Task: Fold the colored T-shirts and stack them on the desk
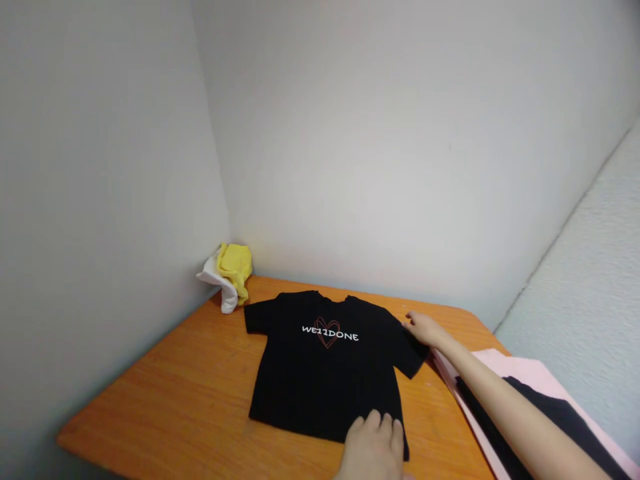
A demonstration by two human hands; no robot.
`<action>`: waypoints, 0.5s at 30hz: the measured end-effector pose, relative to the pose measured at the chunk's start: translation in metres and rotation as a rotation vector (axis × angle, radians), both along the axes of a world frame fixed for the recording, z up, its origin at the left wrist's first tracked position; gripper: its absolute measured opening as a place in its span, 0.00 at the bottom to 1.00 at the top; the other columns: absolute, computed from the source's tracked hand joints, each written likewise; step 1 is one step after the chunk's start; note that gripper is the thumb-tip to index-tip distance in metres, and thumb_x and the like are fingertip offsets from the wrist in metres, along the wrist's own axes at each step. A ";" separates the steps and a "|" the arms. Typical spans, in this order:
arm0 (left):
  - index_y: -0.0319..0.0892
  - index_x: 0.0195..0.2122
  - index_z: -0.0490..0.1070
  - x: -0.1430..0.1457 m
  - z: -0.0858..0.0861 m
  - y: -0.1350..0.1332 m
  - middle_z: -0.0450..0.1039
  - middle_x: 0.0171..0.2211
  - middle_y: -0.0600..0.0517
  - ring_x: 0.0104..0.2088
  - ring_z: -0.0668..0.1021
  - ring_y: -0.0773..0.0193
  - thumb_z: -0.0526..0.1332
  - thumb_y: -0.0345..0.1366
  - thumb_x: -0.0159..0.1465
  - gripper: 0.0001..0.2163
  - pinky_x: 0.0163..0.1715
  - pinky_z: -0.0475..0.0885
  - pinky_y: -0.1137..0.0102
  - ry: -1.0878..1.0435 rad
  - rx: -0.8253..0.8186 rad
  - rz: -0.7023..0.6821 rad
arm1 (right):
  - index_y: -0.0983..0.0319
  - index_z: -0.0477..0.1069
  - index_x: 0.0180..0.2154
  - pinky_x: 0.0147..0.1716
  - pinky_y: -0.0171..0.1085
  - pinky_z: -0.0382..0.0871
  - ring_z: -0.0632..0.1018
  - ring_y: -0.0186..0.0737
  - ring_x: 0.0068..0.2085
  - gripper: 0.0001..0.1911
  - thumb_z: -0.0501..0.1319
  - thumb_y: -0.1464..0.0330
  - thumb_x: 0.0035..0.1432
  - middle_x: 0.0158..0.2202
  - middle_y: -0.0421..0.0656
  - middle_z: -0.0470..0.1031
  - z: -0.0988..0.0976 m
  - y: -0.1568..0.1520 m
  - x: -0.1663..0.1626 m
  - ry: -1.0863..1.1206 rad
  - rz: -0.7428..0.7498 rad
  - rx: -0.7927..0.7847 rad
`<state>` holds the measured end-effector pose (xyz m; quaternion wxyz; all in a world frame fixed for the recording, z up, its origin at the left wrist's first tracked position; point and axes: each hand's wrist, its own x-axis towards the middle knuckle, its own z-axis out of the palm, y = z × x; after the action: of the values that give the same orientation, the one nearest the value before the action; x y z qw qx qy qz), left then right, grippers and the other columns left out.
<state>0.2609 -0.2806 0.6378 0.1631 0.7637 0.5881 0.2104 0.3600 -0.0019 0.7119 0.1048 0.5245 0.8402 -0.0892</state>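
A black T-shirt (320, 380) lies spread flat on the wooden table (200, 380), its neckline toward the wall. White "WE11DONE" lettering and a red heart outline mark its chest. My left hand (373, 445) rests palm down by the lower right part of the hem, its fingers stretched out over the cloth. At the sleeve on the right, my right hand (424, 329) touches the edge of the fabric with its visible fingers apart. Some of the right fingers are hidden behind the hand.
Crumpled yellow cloth (236, 263) and white cloth (220, 283) sit in the far left corner. Pink fabric (520, 365) with a black garment (543, 399) on it lies along the right side, under my right forearm. Walls stand at the left, back and right.
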 end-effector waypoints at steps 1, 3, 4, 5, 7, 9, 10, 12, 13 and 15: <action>0.35 0.50 0.73 0.008 0.010 0.006 0.76 0.46 0.37 0.43 0.77 0.47 0.59 0.51 0.63 0.24 0.34 0.75 0.60 0.008 -0.095 0.013 | 0.73 0.74 0.42 0.45 0.43 0.67 0.77 0.52 0.47 0.18 0.51 0.68 0.66 0.44 0.62 0.75 -0.006 0.006 -0.001 -0.033 -0.015 -0.016; 0.33 0.46 0.75 0.012 0.031 0.013 0.75 0.41 0.37 0.44 0.75 0.46 0.62 0.53 0.61 0.25 0.32 0.73 0.61 0.014 -0.220 0.012 | 0.70 0.74 0.35 0.41 0.42 0.68 0.78 0.48 0.41 0.15 0.55 0.65 0.65 0.38 0.57 0.77 -0.018 0.014 -0.003 -0.104 -0.048 -0.049; 0.33 0.45 0.75 0.010 0.040 0.014 0.75 0.41 0.39 0.45 0.74 0.47 0.62 0.50 0.63 0.22 0.31 0.72 0.63 0.018 -0.244 0.016 | 0.69 0.73 0.33 0.40 0.41 0.69 0.78 0.45 0.39 0.14 0.58 0.64 0.64 0.35 0.53 0.77 -0.023 0.016 -0.003 -0.135 -0.062 -0.063; 0.33 0.45 0.74 0.008 0.048 0.015 0.74 0.40 0.40 0.45 0.74 0.49 0.61 0.46 0.65 0.18 0.30 0.70 0.64 0.026 -0.249 0.029 | 0.67 0.72 0.31 0.39 0.40 0.69 0.78 0.42 0.36 0.12 0.61 0.64 0.62 0.33 0.49 0.77 -0.026 0.017 -0.003 -0.156 -0.072 -0.076; 0.34 0.44 0.74 0.005 0.057 0.013 0.73 0.39 0.41 0.43 0.74 0.51 0.57 0.35 0.67 0.11 0.27 0.68 0.65 0.053 -0.224 0.041 | 0.65 0.70 0.29 0.38 0.39 0.69 0.77 0.39 0.34 0.11 0.63 0.65 0.59 0.31 0.45 0.76 -0.028 0.020 0.000 -0.156 -0.077 -0.090; 0.34 0.42 0.73 0.004 0.061 0.010 0.72 0.37 0.42 0.40 0.74 0.53 0.56 0.31 0.66 0.09 0.26 0.66 0.66 0.065 -0.202 0.040 | 0.64 0.67 0.26 0.35 0.37 0.68 0.76 0.39 0.33 0.11 0.62 0.65 0.59 0.29 0.44 0.74 -0.021 0.023 0.005 -0.103 -0.077 -0.103; 0.34 0.41 0.73 0.004 0.063 0.009 0.72 0.37 0.42 0.38 0.74 0.53 0.58 0.32 0.64 0.08 0.25 0.65 0.66 0.048 -0.200 0.039 | 0.63 0.66 0.25 0.34 0.36 0.67 0.76 0.40 0.33 0.12 0.60 0.64 0.58 0.28 0.44 0.73 -0.015 0.025 0.009 -0.061 -0.080 -0.113; 0.35 0.38 0.73 0.004 0.068 0.006 0.72 0.35 0.43 0.35 0.75 0.54 0.61 0.37 0.61 0.10 0.23 0.65 0.67 -0.039 -0.199 0.042 | 0.61 0.64 0.25 0.30 0.35 0.66 0.75 0.40 0.30 0.15 0.57 0.59 0.59 0.25 0.43 0.72 0.003 0.028 0.019 0.037 -0.099 -0.150; 0.36 0.37 0.73 0.003 0.071 0.004 0.73 0.35 0.44 0.33 0.75 0.56 0.61 0.38 0.60 0.10 0.23 0.64 0.67 -0.108 -0.190 0.056 | 0.60 0.63 0.25 0.28 0.35 0.65 0.74 0.40 0.29 0.17 0.54 0.56 0.59 0.24 0.42 0.71 0.014 0.029 0.025 0.079 -0.110 -0.172; 0.39 0.36 0.72 -0.001 0.079 -0.001 0.74 0.33 0.47 0.30 0.75 0.60 0.59 0.38 0.60 0.08 0.24 0.64 0.69 -0.298 -0.147 0.102 | 0.59 0.62 0.27 0.26 0.34 0.65 0.73 0.39 0.26 0.19 0.53 0.51 0.58 0.23 0.42 0.70 0.034 0.031 0.035 0.205 -0.162 -0.243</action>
<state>0.2600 -0.2820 0.7173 0.2931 0.6792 0.6092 0.2857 0.3954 0.0292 0.7461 0.0737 0.5620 0.7846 -0.2511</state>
